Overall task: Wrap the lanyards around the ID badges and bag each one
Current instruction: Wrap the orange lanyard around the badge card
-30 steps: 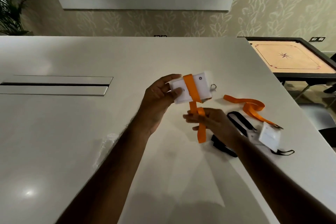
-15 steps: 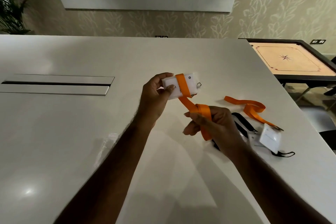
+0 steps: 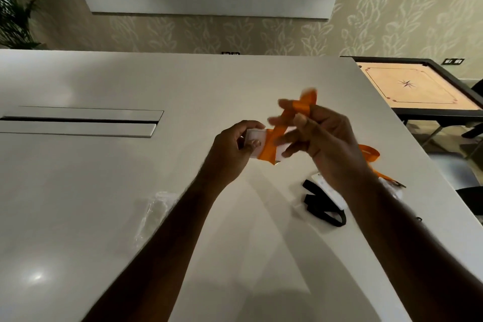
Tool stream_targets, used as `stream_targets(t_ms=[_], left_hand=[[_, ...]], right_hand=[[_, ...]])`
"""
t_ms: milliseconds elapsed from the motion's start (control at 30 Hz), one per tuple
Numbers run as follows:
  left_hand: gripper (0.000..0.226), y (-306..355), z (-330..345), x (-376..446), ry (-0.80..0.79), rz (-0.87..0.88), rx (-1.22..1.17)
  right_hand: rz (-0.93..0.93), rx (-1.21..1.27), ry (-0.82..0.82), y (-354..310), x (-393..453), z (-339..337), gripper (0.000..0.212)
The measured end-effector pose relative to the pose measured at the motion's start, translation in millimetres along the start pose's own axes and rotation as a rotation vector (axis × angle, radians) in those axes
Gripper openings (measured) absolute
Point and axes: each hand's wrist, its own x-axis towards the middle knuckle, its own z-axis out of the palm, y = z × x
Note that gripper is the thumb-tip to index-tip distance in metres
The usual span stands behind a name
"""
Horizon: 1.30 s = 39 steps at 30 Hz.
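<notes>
My left hand (image 3: 232,149) pinches a white ID badge (image 3: 257,141) by its left end, above the white table. An orange lanyard (image 3: 271,144) is wound around the badge's middle. Its free end (image 3: 303,104) runs up and away through the fingers of my right hand (image 3: 324,138), which is raised just right of the badge and blurred. On the table to the right lie a second white badge (image 3: 330,192) with a black lanyard (image 3: 322,210) and another orange lanyard (image 3: 369,153), partly hidden behind my right forearm.
A clear plastic bag (image 3: 153,217) lies flat on the white table (image 3: 104,191) left of my left forearm. A cable hatch (image 3: 78,121) is set into the table at far left. A carrom board (image 3: 415,89) stands beyond the table's right edge.
My right hand has lifted from below the badge to above and right of it, carrying the orange lanyard's free end up and over. The left hand has kept the badge.
</notes>
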Motion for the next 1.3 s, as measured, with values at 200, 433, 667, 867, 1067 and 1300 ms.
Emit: stream_targets(t_ms=[200, 433, 667, 867, 1067, 1300], left_hand=[[0.024, 3, 4, -7, -0.102, -0.02, 0.054], [0.031, 7, -1, -11, -0.156, -0.029, -0.149], [0.032, 7, -8, -11, -0.111, -0.11, -0.408], [0.034, 8, -5, -8, -0.078, -0.189, -0.575], [0.033, 8, -3, -2, 0.004, -0.212, -0.566], [0.029, -3, 10, -6, 0.06, -0.271, -0.584]], right_hand=[[0.054, -0.272, -0.008, 14, 40, -29, 0.035], [0.217, -0.323, -0.059, 55, 49, -50, 0.028], [0.514, 0.258, -0.075, 72, 20, -50, 0.053], [0.482, 0.475, 0.052, 81, 5, -44, 0.036], [0.347, 0.286, 0.016, 100, -4, -29, 0.027], [0.161, -0.388, 0.292, 114, -1, -16, 0.063]])
